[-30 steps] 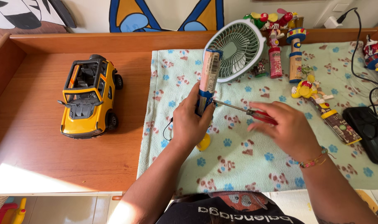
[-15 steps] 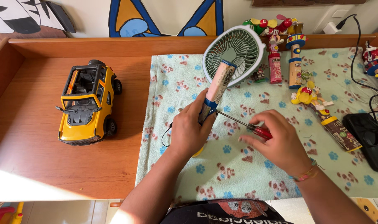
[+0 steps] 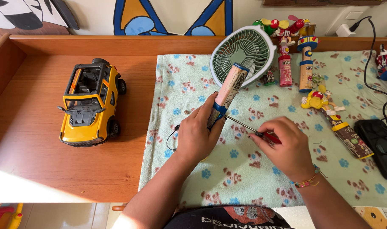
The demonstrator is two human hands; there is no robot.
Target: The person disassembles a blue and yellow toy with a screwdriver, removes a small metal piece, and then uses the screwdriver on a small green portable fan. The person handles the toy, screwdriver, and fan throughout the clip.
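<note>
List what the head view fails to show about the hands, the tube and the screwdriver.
- Lower end of the tube: wrapped by the left hand.
- Screwdriver tip: hidden behind the left fingers, so its contact point is unclear.
- Red handle: mostly covered by the right hand.
- Small black wire: its end runs under the left hand.

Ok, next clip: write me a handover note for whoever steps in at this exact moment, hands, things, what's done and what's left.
Left hand: grip closed round the lower end of the pink tube-shaped toy, held tilted over the paw-print cloth.
Right hand: pinching the red-handled screwdriver, tip at the toy's blue base by the left fingers.
Nearby: green fan behind the toy; yellow toy car on the wooden table, untouched.
Done: tool brought to the base.
Left: whether any screw is out cannot be seen.
</note>
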